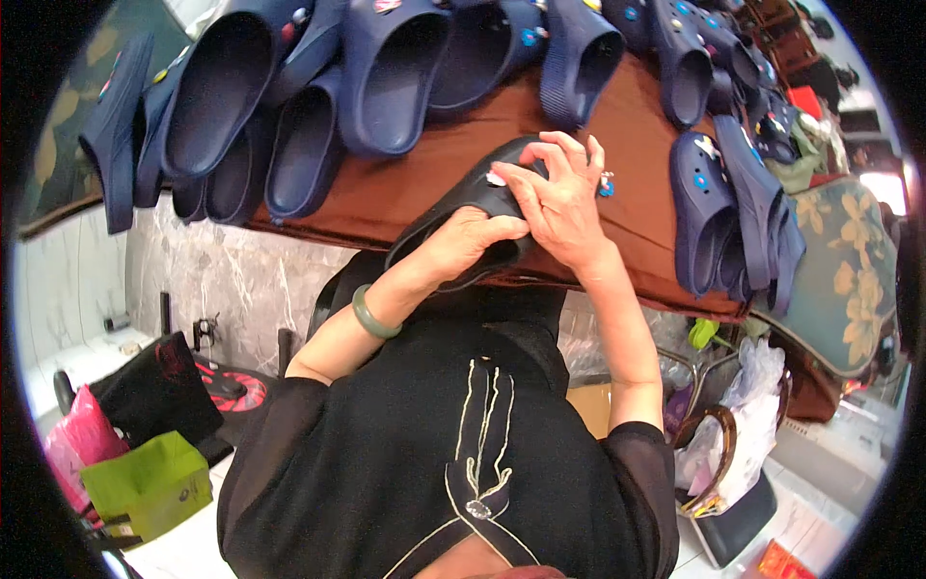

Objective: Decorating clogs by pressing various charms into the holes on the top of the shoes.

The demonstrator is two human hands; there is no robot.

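Observation:
At the near edge of the table I hold a black clog (471,193) tilted over my lap. My left hand (461,241) reaches into its opening. The left fingers are hidden inside the shoe, and the thumb lies across toward my right hand. Above the clog's upper, my right hand (567,207) has thumb and forefinger pinched by a small white charm (496,179) at the shoe's surface. The other right fingers are raised and bent. A small blue and white charm (606,183) shows just beyond the right hand; what it rests on I cannot tell.
Several navy clogs (394,82) with coloured charms stand along the brown-covered table (632,135). More navy clogs (704,207) cluster at the right, beside a flower-patterned chair back (839,270). Low at the left sit a green bag (149,487) and a pink plastic bag (82,439).

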